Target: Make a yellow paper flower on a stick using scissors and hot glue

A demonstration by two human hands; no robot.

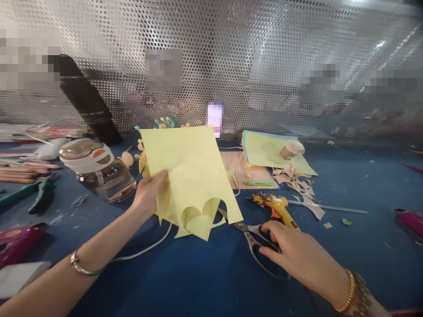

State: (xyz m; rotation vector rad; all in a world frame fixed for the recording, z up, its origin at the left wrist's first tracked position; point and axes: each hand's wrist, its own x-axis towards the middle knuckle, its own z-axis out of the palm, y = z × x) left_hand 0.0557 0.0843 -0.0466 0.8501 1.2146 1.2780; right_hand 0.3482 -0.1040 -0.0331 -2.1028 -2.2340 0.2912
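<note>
My left hand [150, 193] pinches a pale yellow sheet of paper [187, 165] by its left side, the thumb on top. Rounded bites are cut out of the sheet's lower edge, leaving pointed strips. At its lower right, my right hand [291, 251] grips the handle loops of a pair of scissors [249, 235], with fingers at both loops. The scissors point left toward the sheet, and their blade tips are partly hidden by the paper. Just beyond my right hand lies a yellow glue gun [277, 207] with a clear glue stick in it.
A lidded glass bottle [105, 176] stands left, near green-handled pliers [42, 193] and pencils [20, 169]. Stacked coloured sheets [264, 147] bear a tape roll [291, 150], beside paper scraps [297, 180]. A lit phone [214, 121] leans against the perforated metal panel [211, 57].
</note>
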